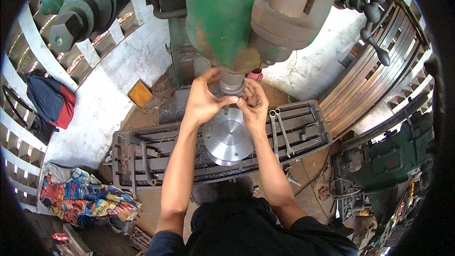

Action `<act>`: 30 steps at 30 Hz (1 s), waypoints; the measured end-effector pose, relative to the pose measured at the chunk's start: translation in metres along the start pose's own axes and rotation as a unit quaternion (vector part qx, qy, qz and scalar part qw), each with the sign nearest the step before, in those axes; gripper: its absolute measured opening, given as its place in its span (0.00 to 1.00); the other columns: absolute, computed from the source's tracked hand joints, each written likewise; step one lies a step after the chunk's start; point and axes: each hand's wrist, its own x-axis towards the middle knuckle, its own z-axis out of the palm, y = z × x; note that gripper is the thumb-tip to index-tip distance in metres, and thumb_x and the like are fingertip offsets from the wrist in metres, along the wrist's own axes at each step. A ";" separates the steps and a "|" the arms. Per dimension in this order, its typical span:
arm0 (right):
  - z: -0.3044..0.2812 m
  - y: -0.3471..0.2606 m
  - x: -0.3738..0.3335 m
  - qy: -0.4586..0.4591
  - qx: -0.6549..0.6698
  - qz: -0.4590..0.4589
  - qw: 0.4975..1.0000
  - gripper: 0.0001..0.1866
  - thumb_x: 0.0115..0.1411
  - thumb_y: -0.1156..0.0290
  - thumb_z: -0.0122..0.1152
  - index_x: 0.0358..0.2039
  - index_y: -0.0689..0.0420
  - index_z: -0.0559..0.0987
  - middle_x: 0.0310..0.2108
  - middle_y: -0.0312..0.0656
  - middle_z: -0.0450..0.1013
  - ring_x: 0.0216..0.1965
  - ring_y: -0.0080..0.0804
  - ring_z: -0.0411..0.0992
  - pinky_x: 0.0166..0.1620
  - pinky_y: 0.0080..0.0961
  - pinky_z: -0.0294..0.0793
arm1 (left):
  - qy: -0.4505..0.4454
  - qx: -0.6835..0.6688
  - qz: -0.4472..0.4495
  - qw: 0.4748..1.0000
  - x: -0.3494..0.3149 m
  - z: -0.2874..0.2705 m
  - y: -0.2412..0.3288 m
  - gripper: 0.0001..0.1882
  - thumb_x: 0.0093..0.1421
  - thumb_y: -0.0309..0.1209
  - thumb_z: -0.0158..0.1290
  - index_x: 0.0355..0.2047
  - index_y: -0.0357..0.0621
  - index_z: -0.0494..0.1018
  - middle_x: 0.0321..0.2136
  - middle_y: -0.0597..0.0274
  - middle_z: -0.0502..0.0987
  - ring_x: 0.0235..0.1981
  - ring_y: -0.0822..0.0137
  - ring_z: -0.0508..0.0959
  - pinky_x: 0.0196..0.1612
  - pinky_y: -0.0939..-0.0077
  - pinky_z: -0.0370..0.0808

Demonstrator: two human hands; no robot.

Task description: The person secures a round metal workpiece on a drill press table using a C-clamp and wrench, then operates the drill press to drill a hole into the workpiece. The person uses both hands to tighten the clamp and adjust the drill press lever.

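Under the green milling machine head sits a round metal collet chuck on the spindle. My left hand grips its left side, and my right hand curls round its right side. The two thumbs meet at the chuck's front lower edge. A short dark tool tip shows just below my thumbs. Beneath it, a shiny round metal disc with small holes lies on the slotted machine table. My fingers partly hide the chuck.
Two wrenches lie on the table to the right of the disc. A bar-shaped handle tool rests at the table's left. A ball-ended crank juts out at the upper right. Colourful cloth lies at the lower left, and green machinery stands right.
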 end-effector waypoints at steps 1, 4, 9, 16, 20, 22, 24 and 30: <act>0.001 -0.001 0.000 -0.008 -0.005 0.000 1.000 0.33 0.56 0.79 0.71 0.60 0.66 0.66 0.56 0.50 0.72 0.59 0.37 0.70 0.61 0.33 0.70 | 0.005 0.015 -0.008 1.000 -0.001 0.000 0.002 0.39 0.37 0.26 0.76 0.50 0.27 0.73 0.45 0.46 0.81 0.51 0.57 0.79 0.58 0.63 0.73; 0.003 -0.003 -0.001 -0.016 0.000 0.016 1.000 0.33 0.58 0.76 0.70 0.61 0.66 0.65 0.56 0.50 0.71 0.59 0.38 0.69 0.61 0.32 0.69 | -0.005 0.037 0.005 0.999 -0.001 -0.005 0.006 0.36 0.39 0.27 0.76 0.49 0.29 0.73 0.45 0.48 0.81 0.49 0.62 0.79 0.57 0.64 0.72; 0.004 -0.001 -0.001 -0.012 -0.006 0.022 1.000 0.33 0.61 0.71 0.68 0.62 0.67 0.64 0.58 0.50 0.70 0.61 0.37 0.67 0.62 0.33 0.66 | 0.022 0.050 0.011 0.998 -0.003 0.003 0.006 0.35 0.41 0.29 0.77 0.47 0.30 0.72 0.43 0.49 0.80 0.47 0.62 0.79 0.53 0.66 0.74; -0.003 0.010 0.002 -0.046 0.023 0.059 0.997 0.35 0.66 0.61 0.61 0.67 0.67 0.61 0.63 0.49 0.66 0.63 0.35 0.65 0.65 0.35 0.61 | 0.095 0.069 0.012 0.993 -0.003 0.021 -0.006 0.38 0.41 0.32 0.77 0.48 0.33 0.68 0.43 0.50 0.78 0.46 0.63 0.78 0.51 0.67 0.75; -0.004 0.015 0.000 -0.033 0.084 0.095 0.991 0.34 0.69 0.59 0.56 0.70 0.61 0.58 0.65 0.46 0.63 0.65 0.35 0.62 0.66 0.36 0.59 | 0.120 0.087 0.042 0.988 0.005 0.034 -0.009 0.38 0.40 0.33 0.76 0.47 0.30 0.67 0.39 0.48 0.76 0.46 0.58 0.78 0.50 0.64 0.75; -0.004 0.018 -0.002 -0.021 0.060 0.086 0.994 0.32 0.71 0.56 0.52 0.68 0.61 0.58 0.65 0.45 0.62 0.66 0.33 0.59 0.68 0.34 0.54 | 0.108 0.026 0.054 0.992 0.007 0.037 -0.007 0.36 0.42 0.32 0.75 0.47 0.32 0.67 0.41 0.47 0.76 0.47 0.59 0.78 0.51 0.63 0.75; -0.004 0.022 -0.003 -0.004 0.023 0.082 0.996 0.30 0.72 0.56 0.51 0.66 0.60 0.59 0.63 0.44 0.61 0.66 0.32 0.58 0.68 0.32 0.53 | 0.086 -0.017 0.024 0.996 0.007 0.039 -0.004 0.35 0.43 0.31 0.74 0.48 0.33 0.67 0.45 0.46 0.76 0.49 0.60 0.77 0.52 0.63 0.74; -0.004 0.028 0.001 0.055 -0.038 0.063 0.996 0.19 0.71 0.65 0.53 0.58 0.58 0.65 0.53 0.40 0.66 0.58 0.27 0.63 0.61 0.28 0.62 | 0.075 -0.020 -0.033 0.996 -0.006 0.042 0.005 0.34 0.49 0.26 0.70 0.53 0.33 0.65 0.53 0.44 0.74 0.53 0.60 0.76 0.56 0.64 0.72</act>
